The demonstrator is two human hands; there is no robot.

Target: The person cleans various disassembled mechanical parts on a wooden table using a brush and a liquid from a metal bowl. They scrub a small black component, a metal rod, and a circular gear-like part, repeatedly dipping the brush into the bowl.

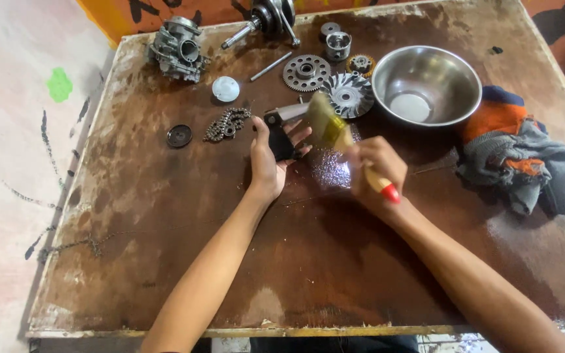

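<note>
My left hand [268, 163] grips a black-handled metal part [281, 124] just above the brown table [165, 216]; its grey metal end points right. My right hand [375, 171] holds a paintbrush [335, 134] with a wooden, red-tipped handle and pale bristles. The bristles are blurred and lie against the metal end of the part. A wet shiny patch [330, 171] spreads on the table between my hands.
A steel bowl [426, 84] stands at the back right, beside a pile of rags [524, 160]. Engine parts lie along the back: a carburettor [178, 49], a crankshaft [266, 18], a sprocket [306, 72], a finned pulley [348, 95], a chain [227, 124] and a black disc [179, 136].
</note>
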